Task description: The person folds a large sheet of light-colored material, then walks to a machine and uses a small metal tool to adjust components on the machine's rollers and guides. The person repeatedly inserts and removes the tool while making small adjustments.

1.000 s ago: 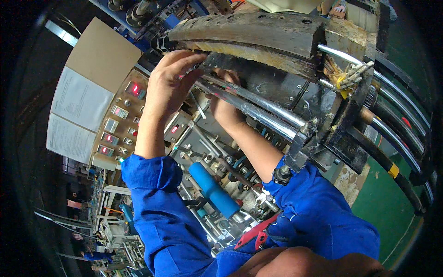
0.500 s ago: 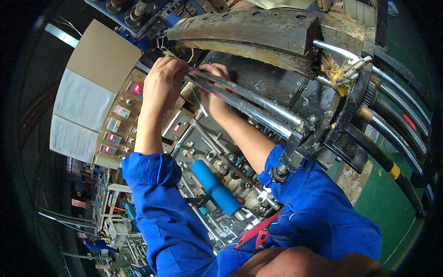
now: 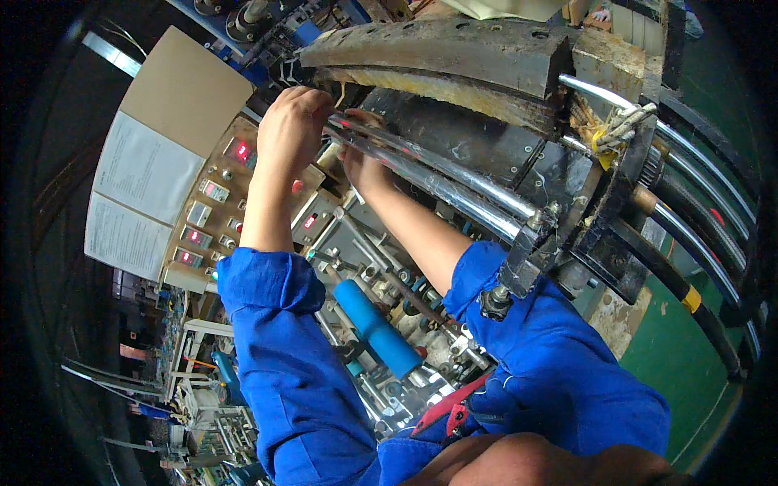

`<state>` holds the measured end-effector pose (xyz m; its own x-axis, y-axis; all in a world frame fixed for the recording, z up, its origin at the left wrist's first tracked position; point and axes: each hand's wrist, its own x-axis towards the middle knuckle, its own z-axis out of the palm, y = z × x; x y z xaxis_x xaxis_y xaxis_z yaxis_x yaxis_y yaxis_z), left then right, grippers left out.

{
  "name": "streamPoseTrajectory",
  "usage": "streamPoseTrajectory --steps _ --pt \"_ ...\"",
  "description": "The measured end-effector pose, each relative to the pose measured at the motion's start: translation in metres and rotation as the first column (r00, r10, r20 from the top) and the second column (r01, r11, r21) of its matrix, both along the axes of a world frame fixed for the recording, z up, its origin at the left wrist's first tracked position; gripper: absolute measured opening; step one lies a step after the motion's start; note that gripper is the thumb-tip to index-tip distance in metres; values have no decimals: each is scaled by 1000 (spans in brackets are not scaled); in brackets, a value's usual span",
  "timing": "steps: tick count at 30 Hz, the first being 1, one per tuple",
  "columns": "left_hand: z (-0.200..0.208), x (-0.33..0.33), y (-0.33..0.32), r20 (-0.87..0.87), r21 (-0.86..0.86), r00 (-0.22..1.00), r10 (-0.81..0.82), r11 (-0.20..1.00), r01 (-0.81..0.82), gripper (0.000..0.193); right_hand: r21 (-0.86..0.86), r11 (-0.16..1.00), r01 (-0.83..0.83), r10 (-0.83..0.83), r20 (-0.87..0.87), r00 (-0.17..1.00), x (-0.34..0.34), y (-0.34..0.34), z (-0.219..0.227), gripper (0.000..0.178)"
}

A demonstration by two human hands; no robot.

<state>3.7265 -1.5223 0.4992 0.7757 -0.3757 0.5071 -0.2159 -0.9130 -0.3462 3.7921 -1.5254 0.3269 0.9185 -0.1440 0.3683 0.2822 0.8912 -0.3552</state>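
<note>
Two parallel shiny metal rods [image 3: 454, 193] run from a clamp bracket on the right toward the upper left. At their far end my left hand [image 3: 293, 130] is closed, its fingers curled down; what they pinch is hidden. My right hand [image 3: 365, 166] is at the same end, reaching up from beneath the rods, which cover part of it. Its fingers are bent near the left hand, and their grip cannot be made out. Beyond the rods lies a heavy, worn curved metal bar [image 3: 438, 53] with holes along its top.
To the left stands a control panel [image 3: 212, 212] with red displays, and paper sheets [image 3: 146, 170] beside it. Below the rods are a blue roller [image 3: 377, 328] and machine parts. A bracket [image 3: 519, 263], cables [image 3: 693, 304] and knotted rope [image 3: 620, 134] are on the right.
My right hand has shifted slightly left and down, and its fingers show less above the rods. My left hand stays at the rod ends. The view has shifted a little.
</note>
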Motion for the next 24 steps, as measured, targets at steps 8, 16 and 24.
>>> streamPoseTrajectory --steps 8,16,24 --pt "0 -2 -13 25 -49 997 -66 997 67 11 398 849 -347 405 -69 912 -19 -36 21 25" --pt "10 -35 -76 -9 19 958 -285 958 285 9 -94 985 -143 125 -174 977 -65 -104 -9 25" --pt "9 -38 -59 -18 -152 998 -66 986 63 9 0 998 -69 69 4 998 -39 -78 0 29"
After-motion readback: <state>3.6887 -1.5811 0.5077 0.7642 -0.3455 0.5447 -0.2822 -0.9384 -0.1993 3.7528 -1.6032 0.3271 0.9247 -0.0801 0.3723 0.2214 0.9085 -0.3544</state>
